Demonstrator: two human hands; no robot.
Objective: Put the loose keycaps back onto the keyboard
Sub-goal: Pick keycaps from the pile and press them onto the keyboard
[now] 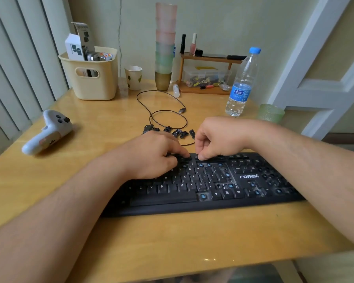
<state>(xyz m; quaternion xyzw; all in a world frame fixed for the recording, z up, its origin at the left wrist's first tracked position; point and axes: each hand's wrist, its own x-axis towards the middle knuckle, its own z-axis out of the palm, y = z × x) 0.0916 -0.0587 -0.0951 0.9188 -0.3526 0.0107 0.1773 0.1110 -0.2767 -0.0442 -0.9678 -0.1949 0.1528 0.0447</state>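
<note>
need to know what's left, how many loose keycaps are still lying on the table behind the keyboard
About 5 loose keycaps, in a row on the table just behind the keyboard, between the hands and the cable loop. The hands may hide more.

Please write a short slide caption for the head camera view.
Both hands, left and right, press on the FOREV keyboard's top row; loose keycaps wait behind.
</note>
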